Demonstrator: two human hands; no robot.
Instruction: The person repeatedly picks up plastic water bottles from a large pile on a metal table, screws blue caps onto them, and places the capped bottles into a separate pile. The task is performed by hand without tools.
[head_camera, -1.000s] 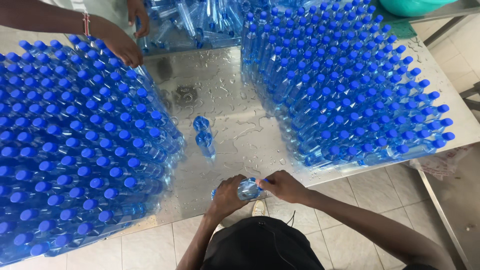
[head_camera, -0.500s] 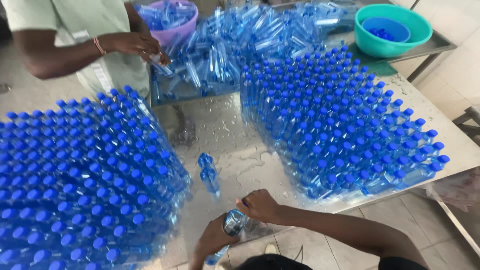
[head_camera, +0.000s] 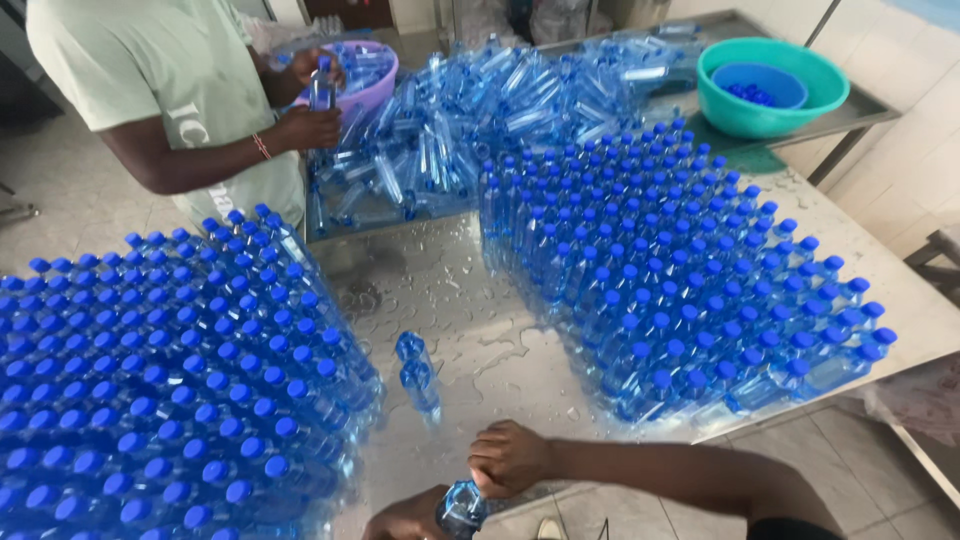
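Note:
At the bottom edge of the head view, my left hand (head_camera: 405, 520) grips a clear blue plastic bottle (head_camera: 461, 507) from below. My right hand (head_camera: 508, 457) is closed over the bottle's top. Just beyond my hands, two uncapped blue bottles (head_camera: 417, 372) stand on the wet steel table (head_camera: 440, 280). Large blocks of upright bottles with blue caps stand on either side, one at the left (head_camera: 170, 380) and one at the right (head_camera: 680, 260).
Across the table a person in a pale green shirt (head_camera: 160, 90) holds a bottle (head_camera: 322, 85) over a pink basin (head_camera: 372, 70). A heap of uncapped bottles (head_camera: 480, 130) lies at the back. A teal basin (head_camera: 770, 90) holds blue caps.
The view has tilted up, showing more of the far side. My hands with the bottle have sunk to the bottom edge. The other person has lifted a bottle.

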